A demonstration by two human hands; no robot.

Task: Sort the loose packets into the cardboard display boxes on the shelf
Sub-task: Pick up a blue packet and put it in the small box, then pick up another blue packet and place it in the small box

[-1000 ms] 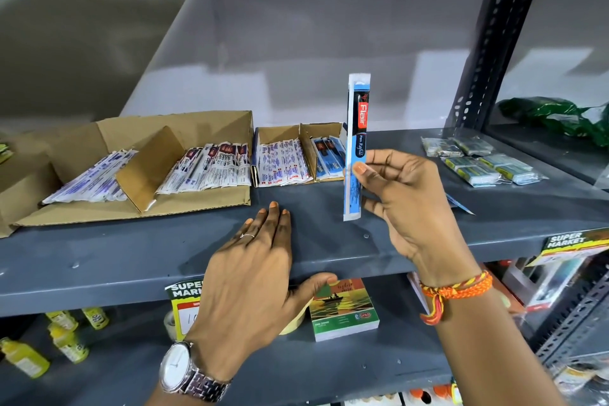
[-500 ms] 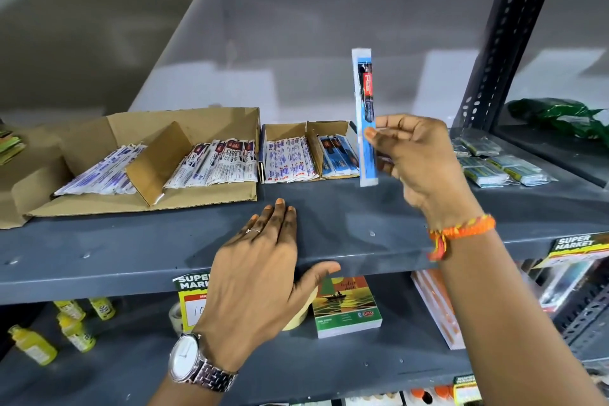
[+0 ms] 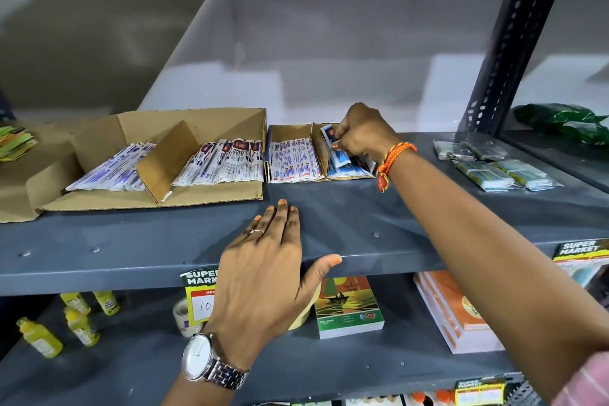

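From the head camera, the right hand (image 3: pixel 361 133) reaches over the grey shelf (image 3: pixel 362 208) into the small cardboard display box (image 3: pixel 321 155), fingers pinched on a long blue packet (image 3: pixel 336 155) that lies tilted in the box's right compartment, on top of other blue ones. The left compartment beside it holds white packets (image 3: pixel 293 158) printed in red and blue, packed flat. The left hand (image 3: pixel 263 270) is spread open and empty, palm down on the shelf's front edge, thumb hooked under the lip, holding nothing but steadying the person. To the left sits the big cardboard box (image 3: pixel 158 155) with a divider and two more banks of white packets. Off to the right, well apart, a few clear-wrapped packs (image 3: pixel 501 170) lie loose on the shelf. The blue packet looks light, thin and fairly stiff, its plastic sleeve probably slick, so I'd judge a pinch near the middle or upper end, across the narrow width, the safest hold; squeezing hard could crease it.
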